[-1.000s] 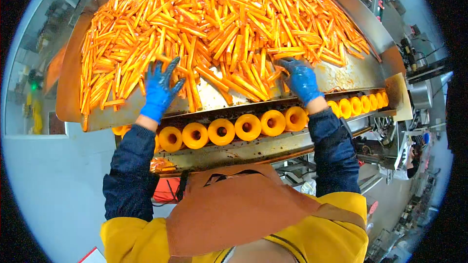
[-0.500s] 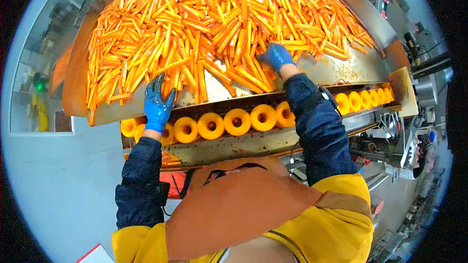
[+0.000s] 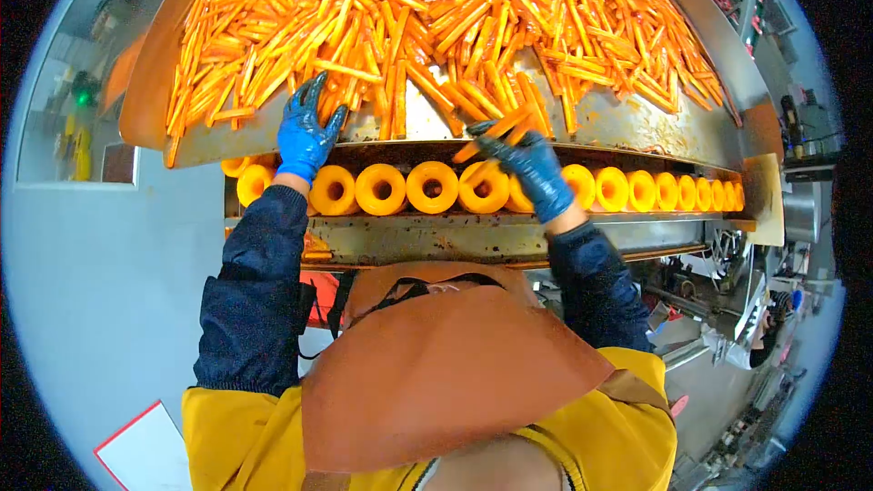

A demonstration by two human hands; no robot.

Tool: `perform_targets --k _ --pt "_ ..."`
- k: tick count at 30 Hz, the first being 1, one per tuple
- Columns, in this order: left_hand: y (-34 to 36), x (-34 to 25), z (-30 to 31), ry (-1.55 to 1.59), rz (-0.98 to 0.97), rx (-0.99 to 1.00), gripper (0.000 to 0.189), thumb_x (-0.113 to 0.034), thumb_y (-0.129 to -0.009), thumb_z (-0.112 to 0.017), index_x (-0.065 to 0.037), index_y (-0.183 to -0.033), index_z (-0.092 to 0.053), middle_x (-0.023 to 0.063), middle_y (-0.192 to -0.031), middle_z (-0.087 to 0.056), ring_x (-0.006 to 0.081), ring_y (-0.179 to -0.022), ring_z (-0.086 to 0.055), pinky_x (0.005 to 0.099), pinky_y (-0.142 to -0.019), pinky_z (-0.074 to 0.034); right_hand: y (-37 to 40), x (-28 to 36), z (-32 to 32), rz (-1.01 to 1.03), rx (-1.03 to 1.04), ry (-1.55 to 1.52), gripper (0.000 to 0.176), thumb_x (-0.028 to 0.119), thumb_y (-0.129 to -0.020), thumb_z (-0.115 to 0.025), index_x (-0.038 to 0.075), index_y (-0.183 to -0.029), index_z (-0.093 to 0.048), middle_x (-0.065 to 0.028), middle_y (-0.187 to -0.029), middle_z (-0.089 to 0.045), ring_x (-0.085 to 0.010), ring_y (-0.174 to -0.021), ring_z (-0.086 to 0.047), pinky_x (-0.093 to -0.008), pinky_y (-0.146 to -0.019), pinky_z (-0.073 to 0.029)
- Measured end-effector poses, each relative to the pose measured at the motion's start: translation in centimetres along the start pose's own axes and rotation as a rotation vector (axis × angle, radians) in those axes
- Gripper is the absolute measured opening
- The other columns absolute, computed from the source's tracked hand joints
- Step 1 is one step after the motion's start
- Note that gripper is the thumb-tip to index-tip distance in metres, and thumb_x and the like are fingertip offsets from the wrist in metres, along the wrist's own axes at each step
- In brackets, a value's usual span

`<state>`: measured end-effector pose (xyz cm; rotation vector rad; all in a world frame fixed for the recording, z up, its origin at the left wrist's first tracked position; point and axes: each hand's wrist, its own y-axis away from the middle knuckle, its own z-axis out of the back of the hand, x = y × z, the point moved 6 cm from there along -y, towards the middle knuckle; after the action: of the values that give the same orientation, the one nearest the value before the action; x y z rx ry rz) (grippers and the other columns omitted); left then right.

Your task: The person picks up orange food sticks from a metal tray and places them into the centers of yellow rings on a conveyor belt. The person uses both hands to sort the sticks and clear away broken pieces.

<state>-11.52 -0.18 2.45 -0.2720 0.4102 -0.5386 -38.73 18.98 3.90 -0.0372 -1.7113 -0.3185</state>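
Observation:
A big heap of glossy, sauce-coated orange strips [image 3: 491, 14] covers the metal tray [image 3: 245, 141] in front of me. My right hand [image 3: 532, 173], in a blue glove stained dark, is closed on a few orange strips [image 3: 506, 122] just over the tray's front edge. Below it runs a row of yellow funnel-like cups [image 3: 382, 189] with round openings. At the heap's left front edge, my left hand [image 3: 307, 135] lies with its blue-gloved fingers apart, their tips close to the strips. Whether they touch is hard to see.
A metal ledge [image 3: 418, 241] runs in front of the cups, with a few orange scraps [image 3: 316, 245] at its left. An upright tan board [image 3: 764, 200] stands at the right end of the row. Machinery and a tiled floor lie farther right.
My right hand has drawn back from the heap toward the cups and now holds a few strips. My left hand stays at the heap's edge. The view has shifted.

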Motion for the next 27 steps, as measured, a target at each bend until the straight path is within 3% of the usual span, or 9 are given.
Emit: perform_targets --k 2,6,8,14,20,23,24,26,27 --pt "0.0 0.5 -0.3 0.01 -0.025 -0.03 0.063 -0.038 -0.078 -0.067 -0.018 -0.134 -0.044 0.0183 -0.126 -0.05 0.0353 -0.114 -0.047 0.0424 -0.098 -0.04 0.3 -2.8 -3.1 -0.167 0.041 0.075 0.017 0.017 -0.082 -0.069 0.004 -0.092 -0.068 0.0002 -0.081 -0.067 -0.0071 -0.065 -0.057 -0.0214 -0.057 -0.046" --pt "0.0 0.0 0.1 0.009 -0.019 -0.022 0.063 -0.038 -0.078 -0.067 -0.018 -0.134 -0.044 0.018 -0.126 -0.05 0.0354 -0.114 -0.048 0.0431 -0.097 -0.04 -1.4 -7.6 -8.2 0.102 0.091 0.038 0.015 0.017 -0.08 -0.07 0.003 -0.085 -0.067 -0.003 -0.075 -0.066 -0.0092 -0.065 -0.058 -0.028 -0.06 -0.048" --pt "-0.1 -0.3 0.3 0.016 -0.02 0.013 0.061 -0.034 -0.081 -0.066 -0.013 -0.133 -0.043 0.0177 -0.128 -0.049 0.034 -0.118 -0.046 0.0406 -0.101 -0.037 -2.1 -10.5 -8.5 -0.009 0.086 0.12 0.017 0.02 -0.08 -0.07 0.003 -0.083 -0.067 -0.0062 -0.073 -0.065 -0.0119 -0.065 -0.059 -0.0281 -0.06 -0.048" --pt "0.0 -0.1 0.2 0.001 -0.014 -0.028 0.063 -0.04 -0.079 -0.066 -0.018 -0.133 -0.044 0.0175 -0.127 -0.049 0.0354 -0.114 -0.047 0.0433 -0.097 -0.04 -0.1 -5.5 -6.8 0.231 -0.168 0.363 0.023 0.022 -0.079 -0.071 0.003 -0.092 -0.066 -0.0131 -0.083 -0.067 -0.0195 -0.071 -0.064 -0.0311 -0.065 -0.051" --pt "0.1 0.0 0.0 -0.022 -0.006 -0.008 0.064 -0.042 -0.079 -0.064 -0.02 -0.135 -0.042 0.017 -0.127 -0.049 0.036 -0.114 -0.047 0.044 -0.097 -0.04 -1.9 -8.2 -11.6 0.275 0.032 0.273 0.03 0.022 -0.076 -0.074 0.005 -0.098 -0.065 -0.0134 -0.088 -0.065 -0.0227 -0.078 -0.063 -0.0343 -0.071 -0.05" --pt "0.0 0.2 0.0 0.015 -0.021 -0.026 0.064 -0.041 -0.079 -0.065 -0.02 -0.135 -0.043 0.0171 -0.127 -0.049 0.0359 -0.114 -0.047 0.0438 -0.097 -0.04 -1.0 -3.3 -10.3 0.484 0.032 0.615 0.028 0.023 -0.075 -0.071 0.008 -0.097 -0.065 -0.0145 -0.09 -0.063 -0.0325 -0.083 -0.061 -0.0375 -0.073 -0.05" --pt "0.0 0.2 0.0 0.019 -0.019 -0.028 0.064 -0.041 -0.079 -0.065 -0.02 -0.135 -0.043 0.0171 -0.127 -0.049 0.0359 -0.114 -0.047 0.0438 -0.097 -0.04 -1.6 -2.9 -8.1 0.4 -0.075 0.715 0.024 0.021 -0.075 -0.07 0.01 -0.096 -0.066 -0.0141 -0.09 -0.063 -0.0317 -0.082 -0.062 -0.0382 -0.071 -0.05" --pt "0.1 0.1 0.0 -0.007 -0.009 -0.022 0.064 -0.04 -0.078 -0.066 -0.02 -0.134 -0.043 0.0172 -0.127 -0.049 0.0355 -0.113 -0.047 0.0435 -0.098 -0.039 -2.3 1.8 -5.0 0.661 -0.417 1.141 0.029 0.023 -0.078 -0.064 0.008 -0.102 -0.063 -0.0134 -0.084 -0.062 -0.0298 -0.076 -0.062 -0.0377 -0.068 -0.052" --pt "0.1 0.0 0.1 -0.004 -0.005 -0.023 0.064 -0.04 -0.078 -0.066 -0.02 -0.134 -0.043 0.0172 -0.127 -0.049 0.0355 -0.113 -0.047 0.0435 -0.098 -0.039 -3.3 2.4 -3.8 0.541 -0.483 1.439 0.032 0.023 -0.08 -0.06 0.004 -0.106 -0.06 -0.0133 -0.083 -0.062 -0.0297 -0.078 -0.062 -0.0389 -0.068 -0.052"
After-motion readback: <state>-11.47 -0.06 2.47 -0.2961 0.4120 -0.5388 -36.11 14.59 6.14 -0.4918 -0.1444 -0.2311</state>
